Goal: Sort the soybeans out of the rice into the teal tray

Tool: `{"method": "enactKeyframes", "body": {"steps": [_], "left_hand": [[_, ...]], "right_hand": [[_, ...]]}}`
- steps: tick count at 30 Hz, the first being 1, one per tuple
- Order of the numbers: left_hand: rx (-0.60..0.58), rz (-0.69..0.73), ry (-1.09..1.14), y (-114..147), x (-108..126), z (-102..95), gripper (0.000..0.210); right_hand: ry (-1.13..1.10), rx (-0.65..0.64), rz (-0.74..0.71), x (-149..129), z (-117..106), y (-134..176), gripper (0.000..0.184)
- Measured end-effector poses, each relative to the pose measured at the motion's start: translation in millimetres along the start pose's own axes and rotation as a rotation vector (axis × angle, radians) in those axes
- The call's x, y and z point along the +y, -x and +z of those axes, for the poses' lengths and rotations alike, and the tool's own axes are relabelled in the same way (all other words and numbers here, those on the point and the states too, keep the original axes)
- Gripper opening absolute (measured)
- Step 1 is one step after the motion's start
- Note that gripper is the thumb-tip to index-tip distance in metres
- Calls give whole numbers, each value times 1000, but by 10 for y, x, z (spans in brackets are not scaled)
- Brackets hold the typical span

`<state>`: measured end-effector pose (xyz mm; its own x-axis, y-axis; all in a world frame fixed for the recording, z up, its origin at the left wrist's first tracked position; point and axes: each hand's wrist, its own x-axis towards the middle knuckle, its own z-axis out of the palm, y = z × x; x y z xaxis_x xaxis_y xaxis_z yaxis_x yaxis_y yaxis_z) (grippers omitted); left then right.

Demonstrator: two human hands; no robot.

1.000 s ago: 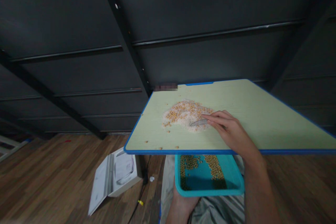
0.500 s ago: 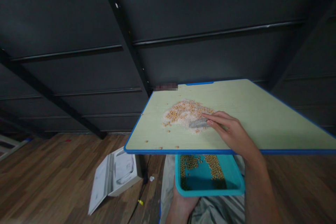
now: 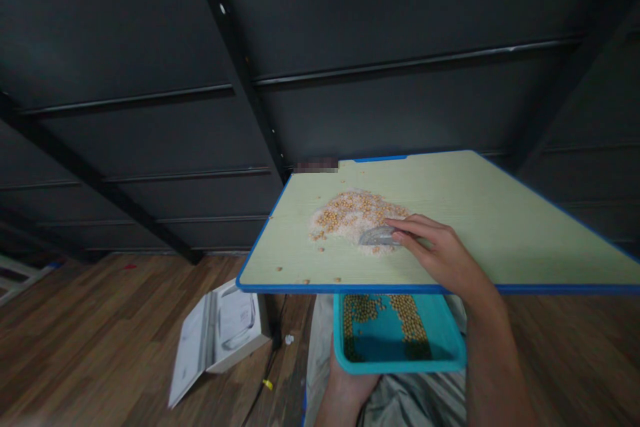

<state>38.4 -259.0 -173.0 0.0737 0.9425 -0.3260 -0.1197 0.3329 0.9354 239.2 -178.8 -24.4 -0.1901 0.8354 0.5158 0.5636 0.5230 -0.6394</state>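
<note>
My right hand (image 3: 433, 243) pinches a flat, greyish, translucent-looking piece (image 3: 377, 236) with a curved edge, between thumb and fingers. Its exact kind is unclear. The piece rests at the near right side of a pile of white rice grains and yellow soybeans (image 3: 353, 210) on a pale green board with a blue rim (image 3: 525, 233). Below the board's near edge, a turquoise tray (image 3: 400, 368) with many beans inside sits over my lap. My left hand (image 3: 350, 387) reaches under the tray's front edge, its fingers hidden beneath it.
Several loose soybeans (image 3: 307, 281) lie along the board's near left edge. On the wooden floor at left stand an open white box (image 3: 237, 327) and a black cable (image 3: 267, 367) with a yellow tag. A dark panelled wall (image 3: 400, 107) rises behind the board.
The greyish piece has tilted a little and shifted very slightly left, my right hand moving barely with it. The pile, tray and left hand look the same.
</note>
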Motion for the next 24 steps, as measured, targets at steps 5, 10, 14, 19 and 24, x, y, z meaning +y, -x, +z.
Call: {"method": "enactKeyframes", "body": {"steps": [5,10,14,19,24], "left_hand": [[-38,50,37,17,25,2,42],[-78,55,85,24,85,33,39],[-77,85,77,49,121,38,39],[-92,110,76,76,142,20,44],[-122,121,81,86,127,20,47]], "right_hand": [[1,-14,-9,-13,-5,-1,26],[-2,-22,-13,-24,-3,0,27],[-14,-19,-17,-34,0,-2,27],[-30,-34,-25,-27,-4,1,27],[-37,-64,-43,-14,-5,11,27]]}}
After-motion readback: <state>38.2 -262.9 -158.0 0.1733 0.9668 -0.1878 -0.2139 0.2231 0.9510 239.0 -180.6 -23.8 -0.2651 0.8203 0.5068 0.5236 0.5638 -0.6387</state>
